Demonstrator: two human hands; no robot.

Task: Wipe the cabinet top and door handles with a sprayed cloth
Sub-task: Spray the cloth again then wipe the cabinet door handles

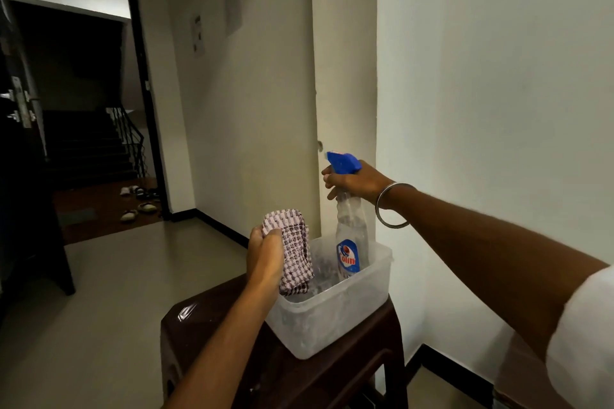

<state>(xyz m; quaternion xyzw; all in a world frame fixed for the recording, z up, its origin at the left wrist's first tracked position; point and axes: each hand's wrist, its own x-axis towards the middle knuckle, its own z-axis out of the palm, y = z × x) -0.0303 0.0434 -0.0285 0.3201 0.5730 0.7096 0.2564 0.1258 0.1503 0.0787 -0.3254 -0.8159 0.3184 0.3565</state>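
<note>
My left hand grips a folded pink-and-white checked cloth, held upright over the left rim of a clear plastic tub. My right hand is wrapped around the neck of a clear spray bottle with a blue trigger head. The nozzle points left, above the cloth. The bottle's base is inside the tub. The tub rests on a dark brown wooden stand. No cabinet top or door handles can be made out in this view.
A white wall corner rises just behind the tub. To the left, tiled floor leads to an open doorway with a dark stairwell and several shoes. A dark furniture leg stands at far left.
</note>
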